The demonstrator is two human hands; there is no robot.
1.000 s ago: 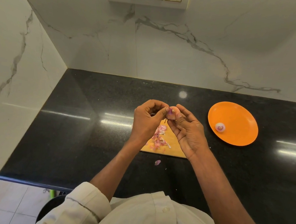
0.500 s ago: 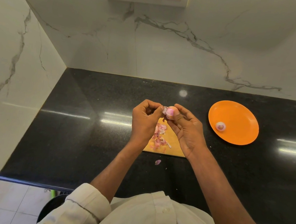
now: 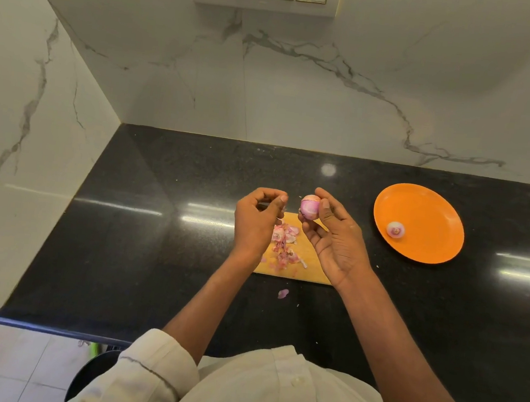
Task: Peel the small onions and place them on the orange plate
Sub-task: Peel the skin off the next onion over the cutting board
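My right hand (image 3: 335,237) pinches a small, partly peeled pink onion (image 3: 309,206) between thumb and fingertips, held above the far end of the yellow cutting board (image 3: 308,261). A small gap to its left, my left hand (image 3: 255,221) has its fingers curled, thumb pressed to forefinger; it seems to pinch a thin scrap of onion skin. The orange plate (image 3: 430,205) lies to the right on the black counter with one peeled onion (image 3: 395,229) on it.
A heap of pink onion peels (image 3: 285,242) lies on the board under my hands. One stray peel (image 3: 283,293) sits on the counter (image 3: 155,238) in front of the board. Marble walls close the left and back sides.
My hands were together on the onion, the left one picking at its skin. The left hand has now pulled away to the left, and the onion shows more bare flesh.
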